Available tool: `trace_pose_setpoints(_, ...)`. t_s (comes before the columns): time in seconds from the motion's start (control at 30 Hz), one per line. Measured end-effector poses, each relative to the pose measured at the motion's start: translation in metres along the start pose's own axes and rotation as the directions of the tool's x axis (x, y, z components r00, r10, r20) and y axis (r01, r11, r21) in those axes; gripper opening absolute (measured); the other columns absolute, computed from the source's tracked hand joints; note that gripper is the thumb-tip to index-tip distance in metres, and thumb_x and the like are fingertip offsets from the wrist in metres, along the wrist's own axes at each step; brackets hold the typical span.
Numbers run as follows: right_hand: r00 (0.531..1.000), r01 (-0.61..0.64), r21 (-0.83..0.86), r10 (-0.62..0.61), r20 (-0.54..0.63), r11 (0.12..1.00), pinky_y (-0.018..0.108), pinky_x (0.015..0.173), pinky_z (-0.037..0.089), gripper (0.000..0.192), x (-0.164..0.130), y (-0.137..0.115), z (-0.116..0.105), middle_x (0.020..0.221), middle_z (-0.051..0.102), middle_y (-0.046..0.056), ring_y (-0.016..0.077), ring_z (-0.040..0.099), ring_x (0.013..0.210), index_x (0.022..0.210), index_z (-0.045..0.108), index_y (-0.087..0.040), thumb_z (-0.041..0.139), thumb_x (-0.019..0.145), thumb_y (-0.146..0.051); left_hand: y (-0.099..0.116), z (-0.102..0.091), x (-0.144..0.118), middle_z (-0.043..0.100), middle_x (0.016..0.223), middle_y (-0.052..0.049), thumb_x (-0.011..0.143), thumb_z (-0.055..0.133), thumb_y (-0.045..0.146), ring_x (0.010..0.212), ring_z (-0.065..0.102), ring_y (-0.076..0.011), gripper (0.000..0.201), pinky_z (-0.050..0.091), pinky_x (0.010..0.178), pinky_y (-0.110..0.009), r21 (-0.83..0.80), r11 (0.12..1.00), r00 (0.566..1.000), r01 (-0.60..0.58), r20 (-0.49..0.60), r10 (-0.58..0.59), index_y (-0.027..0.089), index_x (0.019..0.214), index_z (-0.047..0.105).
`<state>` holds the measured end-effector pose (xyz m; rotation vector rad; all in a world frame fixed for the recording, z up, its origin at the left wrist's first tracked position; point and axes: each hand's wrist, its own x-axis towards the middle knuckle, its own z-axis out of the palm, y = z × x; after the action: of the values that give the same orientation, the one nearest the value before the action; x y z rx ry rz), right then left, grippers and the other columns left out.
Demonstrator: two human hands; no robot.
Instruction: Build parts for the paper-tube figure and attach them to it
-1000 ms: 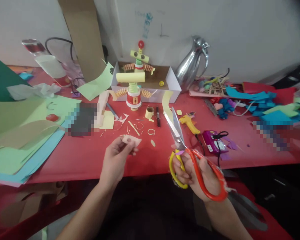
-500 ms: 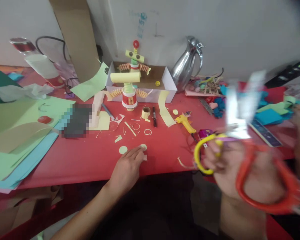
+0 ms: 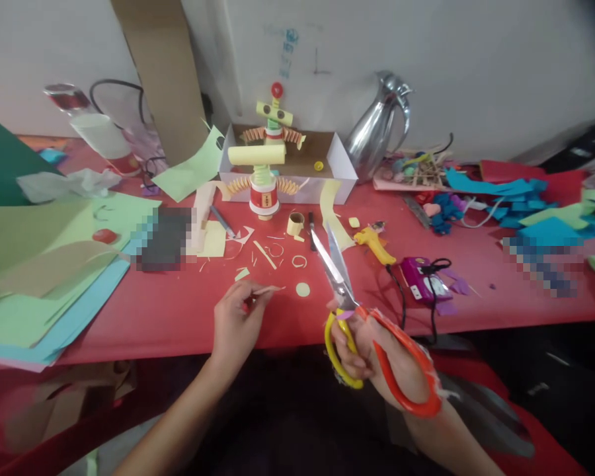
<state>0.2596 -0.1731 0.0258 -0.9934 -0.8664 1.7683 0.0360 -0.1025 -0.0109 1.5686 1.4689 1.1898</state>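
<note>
Head view shows the left hand [image 3: 235, 320] pinching a small flat piece of pale paper [image 3: 268, 289] between thumb and fingertips, seen edge-on, its long axis pointing to 3 o'clock. The right hand [image 3: 377, 354] is closed through the yellow and orange loops of the large steel scissors [image 3: 350, 301], whose blades stand apart and point to 11 o'clock. The paper lies at 9 o'clock from the blade tips, near but not touching. A pale yellow paper disc [image 3: 303, 289] lies on the red worktop [image 3: 178, 311] between them. A yellow glue gun [image 3: 374, 244] rests at 2 o'clock.
</note>
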Motion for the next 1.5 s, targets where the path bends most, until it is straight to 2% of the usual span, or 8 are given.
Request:
trace_pose_setpoints(0.07,0.999,-0.031,-0.004,0.031,0.013,1.0,0.045,0.089,0.055,0.035,0.002,0.001,0.001,0.127,0.06,0.01,0.0235,0.063,0.106,0.126,0.057,-0.017,0.061,0.095,-0.033,0.005,0.002,0.003,0.067,0.077,-0.001,0.081,0.07,0.033,0.069,0.058,-0.013,0.014,0.046,0.068,-0.025,-0.195,0.968,0.988,0.157,0.031,-0.154,0.019,0.08,0.071)
trace_pose_setpoints(0.17,0.998,-0.06,-0.018,0.06,0.035,0.998,0.039,0.082,0.056,0.033,0.004,0.008,0.007,0.121,0.062,0.008,0.0214,0.064,0.099,0.123,0.059,-0.02,0.059,0.096,-0.038,0.016,0.006,0.01,0.065,0.07,-0.001,0.074,0.076,0.033,0.067,0.057,-0.0112,0.019,0.046,0.067,-0.023,-0.498,0.791,0.935,0.354,0.172,-0.31,0.016,0.075,0.07)
trace_pose_setpoints(0.3,0.995,-0.068,-0.047,0.071,0.072,0.997,0.029,0.059,0.049,0.046,0.002,0.026,0.021,0.101,0.061,0.006,0.0172,0.06,0.076,0.122,0.056,-0.024,0.058,0.091,-0.058,0.032,0.008,0.019,0.063,0.068,0.0,0.066,0.082,0.029,0.066,0.06,-0.0108,0.025,0.046,0.063,-0.022,-0.637,0.633,0.891,0.44,0.225,-0.394,0.014,0.079,0.067)
trace_pose_setpoints(0.47,0.989,-0.09,-0.09,0.1,0.109,0.992,0.024,0.053,0.039,0.049,0.002,0.042,0.028,0.088,0.05,0.0,0.01,0.044,0.061,0.125,0.046,-0.025,0.056,0.091,-0.059,0.041,0.007,0.017,0.06,0.068,0.005,0.066,0.082,0.024,0.066,0.06,-0.0092,0.037,0.048,0.067,-0.021,-0.677,0.66,0.919,0.327,0.065,-0.388,0.018,0.094,0.059)
trace_pose_setpoints(0.63,0.988,-0.047,-0.08,0.058,0.14,0.996,0.022,0.05,0.033,0.045,0.01,0.045,0.032,0.082,0.04,-0.004,0.0075,0.037,0.057,0.12,0.043,-0.026,0.054,0.092,-0.06,0.041,0.004,0.011,0.058,0.069,0.006,0.07,0.079,0.022,0.067,0.06,-0.0088,0.034,0.049,0.068,-0.021,-0.655,0.689,0.929,0.311,0.056,-0.366,0.019,0.095,0.057)
trace_pose_setpoints(0.87,0.984,-0.09,-0.089,0.102,0.148,0.992,0.019,0.045,0.024,0.046,0.014,0.048,0.033,0.074,0.033,-0.008,0.0028,0.027,0.048,0.095,0.042,-0.024,0.047,0.09,-0.07,0.036,-0.001,0.008,0.057,0.07,0.006,0.074,0.077,0.022,0.067,0.061,-0.0083,0.031,0.05,0.069,-0.021,-0.621,0.735,0.943,0.272,0.019,-0.333,0.02,0.097,0.057)
trace_pose_setpoints(1.13,0.986,-0.099,-0.109,0.112,0.125,0.989,0.016,0.039,0.023,0.055,0.011,0.047,0.036,0.073,0.036,-0.008,0.0014,0.025,0.043,0.115,0.043,-0.025,0.047,0.088,-0.073,0.035,-0.007,0.012,0.057,0.07,0.006,0.072,0.078,0.022,0.066,0.059,-0.0074,0.035,0.048,0.067,-0.02,-0.624,0.727,0.941,0.284,0.037,-0.336,0.02,0.099,0.056)
trace_pose_setpoints(1.5,0.984,-0.161,-0.121,0.169,0.051,0.979,0.015,0.038,0.026,0.06,0.006,0.05,0.036,0.075,0.044,-0.006,0.0015,0.029,0.044,0.124,0.045,-0.026,0.05,0.086,-0.073,0.033,-0.017,0.015,0.06,0.066,0.005,0.073,0.077,0.022,0.063,0.057,-0.0087,0.036,0.045,0.065,-0.021,-0.627,0.729,0.945,0.274,0.035,-0.325,0.02,0.1,0.054)
